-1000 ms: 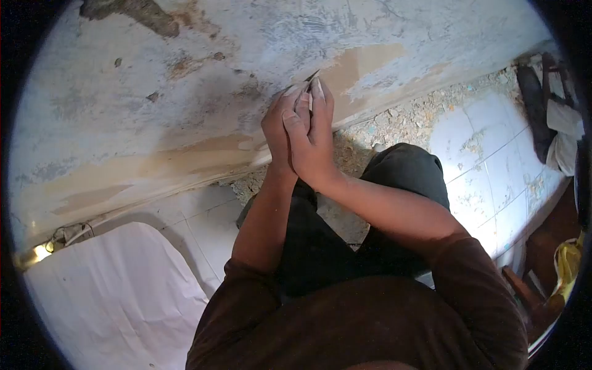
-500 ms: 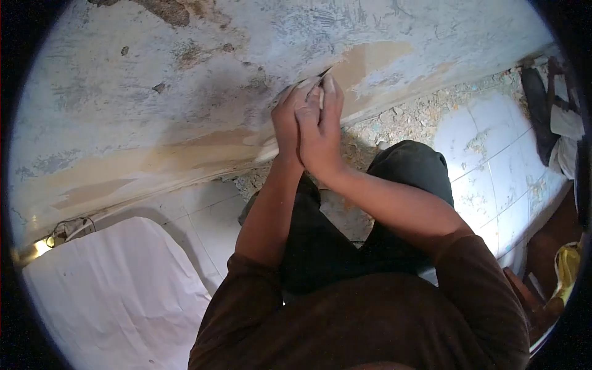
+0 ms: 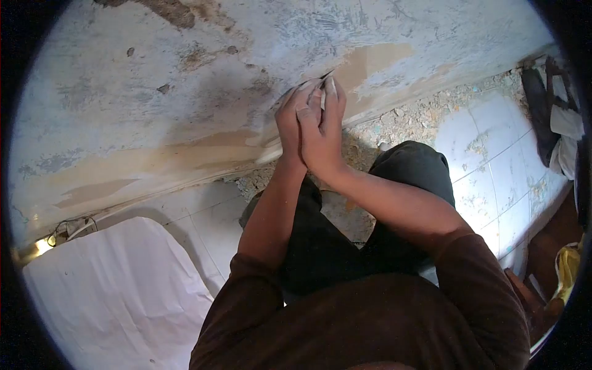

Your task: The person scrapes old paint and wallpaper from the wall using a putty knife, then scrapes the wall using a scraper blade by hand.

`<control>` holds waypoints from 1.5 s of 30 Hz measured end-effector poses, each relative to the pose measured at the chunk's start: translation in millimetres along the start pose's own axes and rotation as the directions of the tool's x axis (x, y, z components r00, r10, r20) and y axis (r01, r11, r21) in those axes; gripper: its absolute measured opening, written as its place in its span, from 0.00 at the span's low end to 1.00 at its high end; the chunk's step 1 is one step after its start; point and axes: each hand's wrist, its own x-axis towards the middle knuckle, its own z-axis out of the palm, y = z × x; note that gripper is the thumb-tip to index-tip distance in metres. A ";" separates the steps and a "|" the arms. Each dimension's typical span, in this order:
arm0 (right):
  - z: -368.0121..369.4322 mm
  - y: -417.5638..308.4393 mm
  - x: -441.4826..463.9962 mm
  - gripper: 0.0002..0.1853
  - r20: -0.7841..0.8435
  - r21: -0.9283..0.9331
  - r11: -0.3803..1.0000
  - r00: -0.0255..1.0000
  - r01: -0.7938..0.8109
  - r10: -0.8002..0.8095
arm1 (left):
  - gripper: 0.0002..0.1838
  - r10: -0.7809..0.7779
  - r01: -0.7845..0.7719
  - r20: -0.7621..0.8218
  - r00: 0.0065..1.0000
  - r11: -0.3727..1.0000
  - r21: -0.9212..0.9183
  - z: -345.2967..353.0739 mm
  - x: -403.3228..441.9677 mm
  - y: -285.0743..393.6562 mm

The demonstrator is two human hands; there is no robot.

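Both my hands are pressed together against the lower part of a flaking, whitish wall (image 3: pixel 228 80). Between their fingers is a scraper (image 3: pixel 328 73), of which only a thin dark blade edge shows at the wall; its handle is hidden. My left hand (image 3: pixel 290 126) is closed on the left side, partly behind the other. My right hand (image 3: pixel 325 132) is closed over it from the right, its dusty fingertips close to the blade. Just right of the fingers lies a bare tan patch (image 3: pixel 364 65) on the wall.
Paint chips (image 3: pixel 407 117) lie along the wall's foot on white floor tiles (image 3: pixel 493 185). A white sheet (image 3: pixel 117 290) spreads at lower left, near a small lit lamp (image 3: pixel 43 246) with a cable. Dark and white cloths (image 3: pixel 564 123) are at right, with a yellow item (image 3: pixel 567 271) below.
The view has shifted slightly. My hands, still together, sit marginally lower along the wall; their grip looks the same.
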 end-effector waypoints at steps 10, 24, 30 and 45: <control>2.2 1.5 -2.1 0.36 -0.002 -0.036 0.999 1.000 0.014 -0.014 | 0.10 0.033 -0.032 -0.015 0.999 0.999 0.025 -1.4 -2.3 -4.8; -1.0 -0.3 -2.4 0.35 0.040 -0.018 0.997 0.996 0.081 -0.080 | 0.10 0.067 -0.053 -0.086 0.994 0.987 0.151 0.8 -2.6 -0.1; 0.0 2.3 -0.4 0.36 0.014 -0.031 0.996 0.997 0.081 -0.080 | 0.11 0.102 -0.094 -0.043 0.994 0.982 0.166 -5.6 -2.2 1.3; 1.9 3.2 0.6 0.36 -0.017 -0.043 0.998 0.999 0.036 -0.037 | 0.13 0.049 -0.050 0.011 0.999 0.990 0.131 -1.4 0.5 -1.0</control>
